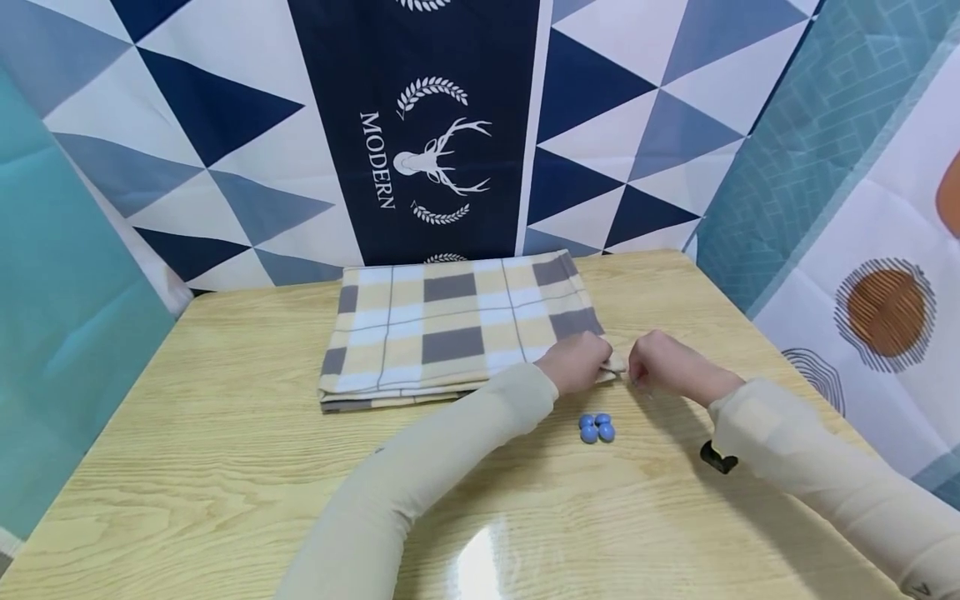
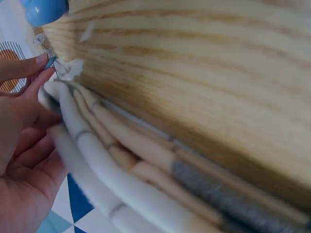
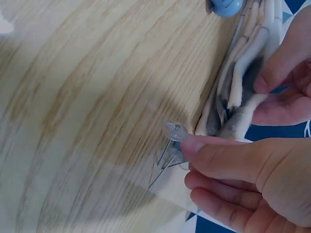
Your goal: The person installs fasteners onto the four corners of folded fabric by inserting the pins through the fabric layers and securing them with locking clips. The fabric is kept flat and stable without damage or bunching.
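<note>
One blanket (image 1: 452, 342) runs left-to-right — left hand (image 1: 576, 362) pinches its corner, right hand (image 1: 670, 365) a fastener (image 3: 175, 131), prongs outward — beside four blue knobs (image 1: 589, 434).

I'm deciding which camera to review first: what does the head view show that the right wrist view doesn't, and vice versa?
Only the head view shows the deer picture on the backdrop and the blanket in its full folded spread.

Only the right wrist view makes out the small clear piece with thin metal pins, pinched by the right hand.

Both show the two hands, the left hand at the blanket's corner, the blue knobs and the table.
</note>
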`<action>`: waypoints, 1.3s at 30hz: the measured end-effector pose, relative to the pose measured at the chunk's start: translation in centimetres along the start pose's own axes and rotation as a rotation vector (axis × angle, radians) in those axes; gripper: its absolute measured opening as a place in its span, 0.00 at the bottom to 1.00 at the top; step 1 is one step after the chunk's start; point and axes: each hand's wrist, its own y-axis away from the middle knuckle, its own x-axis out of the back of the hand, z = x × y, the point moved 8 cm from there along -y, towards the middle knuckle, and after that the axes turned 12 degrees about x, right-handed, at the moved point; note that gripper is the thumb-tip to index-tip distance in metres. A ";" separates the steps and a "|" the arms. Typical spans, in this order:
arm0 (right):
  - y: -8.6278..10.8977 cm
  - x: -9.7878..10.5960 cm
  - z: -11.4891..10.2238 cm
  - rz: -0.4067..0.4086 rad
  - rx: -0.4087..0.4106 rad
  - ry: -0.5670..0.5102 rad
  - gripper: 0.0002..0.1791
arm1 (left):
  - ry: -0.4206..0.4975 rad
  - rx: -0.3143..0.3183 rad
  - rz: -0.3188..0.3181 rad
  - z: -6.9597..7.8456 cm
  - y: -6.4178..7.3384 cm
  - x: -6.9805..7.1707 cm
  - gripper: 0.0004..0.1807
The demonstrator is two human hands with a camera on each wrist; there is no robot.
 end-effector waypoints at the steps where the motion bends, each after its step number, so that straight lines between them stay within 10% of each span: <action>1: 0.1 0.1 0.0 0.000 0.000 0.002 0.16 | 0.025 0.010 0.009 -0.2 -0.1 0.0 0.08; 14: -0.7 3.9 0.2 0.129 -0.028 -0.073 0.07 | 0.753 0.300 0.039 -8.3 -1.6 4.4 0.14; 21: -3.0 5.0 0.3 0.248 -0.044 -0.129 0.03 | 1.020 0.467 0.003 -11.9 -1.6 4.1 0.16; 39: -7.1 4.6 1.2 0.344 -0.063 -0.293 0.03 | 1.189 0.467 -0.046 -13.9 -2.0 3.5 0.23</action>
